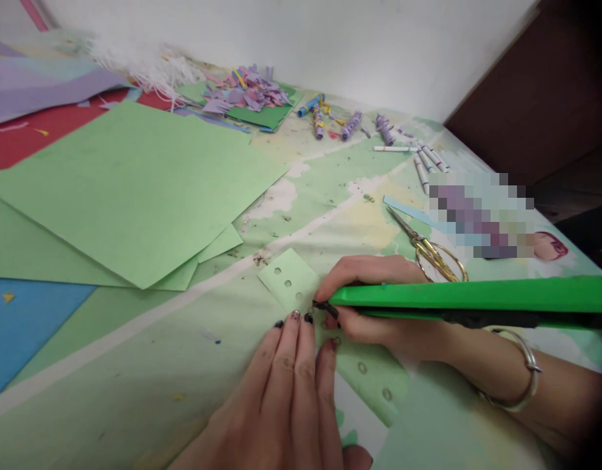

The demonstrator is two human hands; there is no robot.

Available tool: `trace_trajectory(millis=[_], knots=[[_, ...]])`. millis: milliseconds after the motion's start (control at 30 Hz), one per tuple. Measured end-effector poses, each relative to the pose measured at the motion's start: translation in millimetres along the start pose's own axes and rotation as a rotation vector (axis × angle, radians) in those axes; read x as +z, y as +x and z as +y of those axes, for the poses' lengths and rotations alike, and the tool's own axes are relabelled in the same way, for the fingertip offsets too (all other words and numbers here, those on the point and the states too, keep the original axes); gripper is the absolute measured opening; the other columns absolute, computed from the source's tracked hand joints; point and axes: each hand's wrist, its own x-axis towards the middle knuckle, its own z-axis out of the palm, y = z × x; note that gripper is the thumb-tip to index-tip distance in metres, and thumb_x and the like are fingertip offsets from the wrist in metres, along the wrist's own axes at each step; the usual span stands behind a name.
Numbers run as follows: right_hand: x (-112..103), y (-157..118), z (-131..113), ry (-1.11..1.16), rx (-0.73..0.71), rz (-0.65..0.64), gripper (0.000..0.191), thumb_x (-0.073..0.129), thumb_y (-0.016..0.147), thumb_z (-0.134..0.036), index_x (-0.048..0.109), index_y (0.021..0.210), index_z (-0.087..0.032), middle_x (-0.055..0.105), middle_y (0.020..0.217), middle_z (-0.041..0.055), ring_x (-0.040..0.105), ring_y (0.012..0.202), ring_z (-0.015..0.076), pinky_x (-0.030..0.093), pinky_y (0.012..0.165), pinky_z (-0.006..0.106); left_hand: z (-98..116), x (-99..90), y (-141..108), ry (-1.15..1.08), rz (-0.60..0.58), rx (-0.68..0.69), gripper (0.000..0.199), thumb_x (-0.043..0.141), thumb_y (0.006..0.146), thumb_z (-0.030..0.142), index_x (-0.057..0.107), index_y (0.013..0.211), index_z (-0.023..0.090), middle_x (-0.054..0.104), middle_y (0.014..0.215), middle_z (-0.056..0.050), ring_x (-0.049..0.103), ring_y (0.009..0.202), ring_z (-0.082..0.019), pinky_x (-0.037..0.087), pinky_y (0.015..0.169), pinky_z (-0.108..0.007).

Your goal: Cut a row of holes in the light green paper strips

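My left hand lies flat with fingers outstretched, pressing down a light green paper strip. A row of small oval marks or holes runs along the strip; I cannot tell which. Just right of those fingertips, my right hand pinches a long green tool with a dark tip, held like a pen. That tip is at the strip, close to the marks. The tool reaches to the right edge of view, and its exact kind cannot be made out. Some of the strip is covered by both hands.
Large green sheets and blue paper lie left. Gold-handled scissors rest beyond my right hand. Farther back are white markers, purple paper rolls, paper scraps and white shreds. Something pixelated lies right.
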Motion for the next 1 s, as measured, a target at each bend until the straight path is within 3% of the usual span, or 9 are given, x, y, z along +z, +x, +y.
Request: trace_trajectory(millis=[400,500,567,667,700,733,833,900,1000], knots=[[3.4,-0.6,1.4,-0.025,-0.046,0.039,0.022,0.058,0.066,-0.006,0.070,0.077,-0.019,0.070,0.075,-0.0021,0.064,0.067,0.0093,0.050,0.065,0.018,-2.3,2.7,1.0,0.028,0.048,0.022,0.046,0.035,0.091,0.037,0.066,0.097,0.003,0.073,0.090,-0.015,0.067,0.092,-0.028,0.048,0.085,-0.039],[4.8,-1.5,3.0,-0.048,-0.118,0.084,0.022,0.056,0.066,-0.006,0.070,0.076,-0.019,0.070,0.073,-0.0016,0.063,0.066,0.0086,0.049,0.063,0.018,-12.8,-5.9,8.5,-0.037,0.106,-0.005,0.032,0.044,0.089,0.032,0.067,0.084,0.010,0.073,0.081,-0.010,0.067,0.083,-0.022,0.050,0.078,-0.035],[4.0,-2.0,4.3,-0.048,-0.161,0.093,0.022,0.055,0.066,-0.006,0.071,0.076,-0.018,0.069,0.074,-0.0012,0.063,0.064,0.0079,0.048,0.063,0.017,-27.2,-12.2,16.4,-0.184,0.028,-0.083,0.017,0.052,0.086,0.025,0.065,0.077,0.018,0.071,0.075,-0.002,0.065,0.072,-0.018,0.049,0.069,-0.033],[1.1,-2.5,4.2,-0.052,-0.162,0.034,0.023,0.057,0.068,-0.007,0.071,0.082,-0.018,0.070,0.076,-0.0014,0.063,0.065,0.0073,0.048,0.062,0.016,-55.9,-12.1,29.9,-0.235,-0.097,-0.244,0.017,0.045,0.088,0.019,0.062,0.082,0.018,0.067,0.079,-0.003,0.058,0.065,-0.015,0.042,0.056,-0.030],[0.3,-2.5,3.5,-0.053,-0.156,0.014,0.023,0.058,0.068,-0.007,0.071,0.083,-0.018,0.070,0.076,-0.0016,0.063,0.065,0.0073,0.048,0.063,0.016,-65.2,-8.7,34.2,-0.273,-0.107,-0.227,0.016,0.044,0.088,0.017,0.060,0.087,0.016,0.066,0.084,-0.005,0.058,0.069,-0.016,0.043,0.058,-0.030],[-0.2,-2.4,2.4,-0.054,-0.143,0.005,0.023,0.058,0.068,-0.007,0.071,0.084,-0.019,0.071,0.076,-0.0017,0.063,0.066,0.0073,0.048,0.063,0.016,-73.5,-4.2,38.1,-0.345,-0.169,-0.265,0.018,0.042,0.089,0.014,0.059,0.095,0.013,0.064,0.090,-0.007,0.058,0.079,-0.017,0.045,0.067,-0.030],[-0.6,-0.8,-0.9,-0.075,-0.064,0.037,0.021,0.058,0.068,-0.008,0.071,0.080,-0.019,0.071,0.074,-0.0016,0.063,0.063,0.0081,0.048,0.062,0.017,-88.9,10.3,46.2,-0.560,-0.391,-0.200,0.024,0.035,0.092,0.014,0.055,0.103,0.015,0.058,0.101,-0.007,0.050,0.095,-0.020,0.042,0.084,-0.037],[-1.6,0.8,-1.6,-0.094,-0.036,0.036,0.020,0.058,0.068,-0.009,0.071,0.079,-0.019,0.071,0.073,-0.0015,0.062,0.062,0.0092,0.047,0.061,0.019,-91.4,16.0,48.8,-0.614,-0.492,-0.180,0.025,0.032,0.093,0.016,0.055,0.101,0.019,0.055,0.099,-0.006,0.045,0.094,-0.021,0.039,0.085,-0.041],[-6.5,1.9,-0.1,-0.068,-0.074,-0.067,0.021,0.060,0.069,-0.009,0.071,0.084,-0.019,0.071,0.077,-0.0017,0.061,0.065,0.0101,0.047,0.062,0.019,-89.6,17.1,51.2,-0.561,-0.518,-0.183,0.022,0.034,0.094,0.020,0.055,0.095,0.020,0.051,0.094,-0.006,0.041,0.089,-0.022,0.037,0.081,-0.043]])
